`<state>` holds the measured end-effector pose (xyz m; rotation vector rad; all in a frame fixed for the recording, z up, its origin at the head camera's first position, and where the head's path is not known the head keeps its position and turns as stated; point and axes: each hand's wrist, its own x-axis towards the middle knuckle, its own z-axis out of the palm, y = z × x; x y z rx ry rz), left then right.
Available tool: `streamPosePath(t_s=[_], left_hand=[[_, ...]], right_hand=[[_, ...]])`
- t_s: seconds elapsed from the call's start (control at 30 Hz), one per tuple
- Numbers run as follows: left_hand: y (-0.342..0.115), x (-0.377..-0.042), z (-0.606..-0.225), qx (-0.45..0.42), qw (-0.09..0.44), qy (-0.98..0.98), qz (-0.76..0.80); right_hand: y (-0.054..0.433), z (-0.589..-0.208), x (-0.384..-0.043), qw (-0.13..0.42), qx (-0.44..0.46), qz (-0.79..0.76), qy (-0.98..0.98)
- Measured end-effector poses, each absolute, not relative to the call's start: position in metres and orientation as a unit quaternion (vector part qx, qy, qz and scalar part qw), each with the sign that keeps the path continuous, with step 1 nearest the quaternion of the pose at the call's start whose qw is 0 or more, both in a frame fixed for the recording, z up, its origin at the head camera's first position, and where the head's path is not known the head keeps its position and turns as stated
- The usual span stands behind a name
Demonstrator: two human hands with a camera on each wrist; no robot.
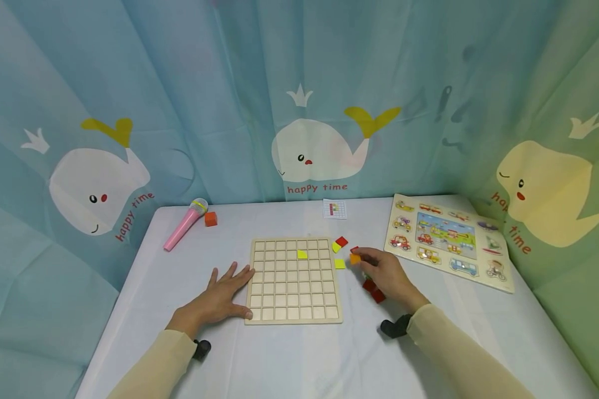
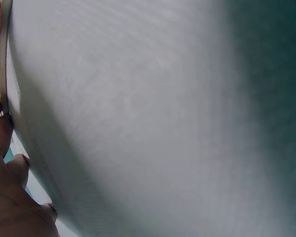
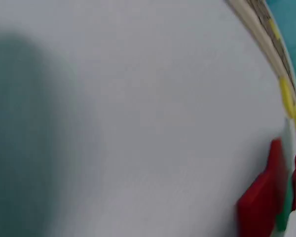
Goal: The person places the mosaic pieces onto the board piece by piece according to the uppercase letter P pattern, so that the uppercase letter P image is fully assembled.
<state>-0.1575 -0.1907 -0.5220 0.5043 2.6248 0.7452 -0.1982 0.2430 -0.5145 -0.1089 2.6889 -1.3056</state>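
Pale wooden square-grid board [image 1: 293, 287] lay at three o'clock from the spread left hand [image 1: 219, 296], which touched its edge; the right hand [image 1: 389, 277], at the board's three o'clock, pinched a small orange tile [image 1: 354, 259] at its fingertips.

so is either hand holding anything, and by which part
The right hand seems to pinch an orange piece by its right side; the left hand touches the left edge of the wooden board.

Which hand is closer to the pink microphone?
Left. The left hand is on the near side of the pink microphone, a little to its right, touching the grid board. The right hand is much farther right, across the board.
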Motion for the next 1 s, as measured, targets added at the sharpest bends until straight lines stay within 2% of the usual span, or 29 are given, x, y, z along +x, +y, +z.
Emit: streamPosePath(t_s=[0.53,0.77,1.0], left_hand=[[-0.191,-0.157,-0.523,0.183,0.18,0.929,0.265],[-0.19,-0.156,-0.522,0.181,0.185,0.927,0.27],[-0.19,-0.156,-0.521,0.18,0.188,0.927,0.269]], right_hand=[[0.197,-0.503,-0.205,0.055,-0.04,-0.584,0.809],[0.176,-0.504,-0.208,0.09,-0.046,-0.657,0.747],[0.16,-0.504,-0.21,0.116,-0.05,-0.666,0.735]])
